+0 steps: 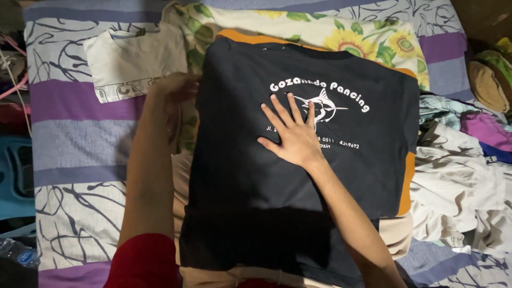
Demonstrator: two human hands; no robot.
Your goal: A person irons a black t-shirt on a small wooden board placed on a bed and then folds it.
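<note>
1. Two hands are on a dark T-shirt (298, 176) with orange trim, spread flat in the middle of the bed, its white fish print facing up.
2. Right hand (293, 136) lies open, palm down and fingers spread, pressing on the print; it grips nothing.
3. Left hand (173, 90) sits at the shirt's upper left edge. Its fingers look curled at that edge, but I cannot tell whether they pinch the cloth or only touch it.
4. Along the shirt's right edge an orange strip shows, and another orange band runs along the top near the collar.
5. Under the shirt's top edge lies a sunflower-print cloth (341, 34), sticking out above and to the right.
6. A folded cream T-shirt (130, 61) lies just beside the left hand, toward the upper left.
7. Crowding the right side is a heap of loose clothes (458, 181), touching the dark shirt's right edge.
8. Most open room is on the left, where the striped purple bedsheet (80, 138) shows bare between the left forearm and the bed's edge.
</note>
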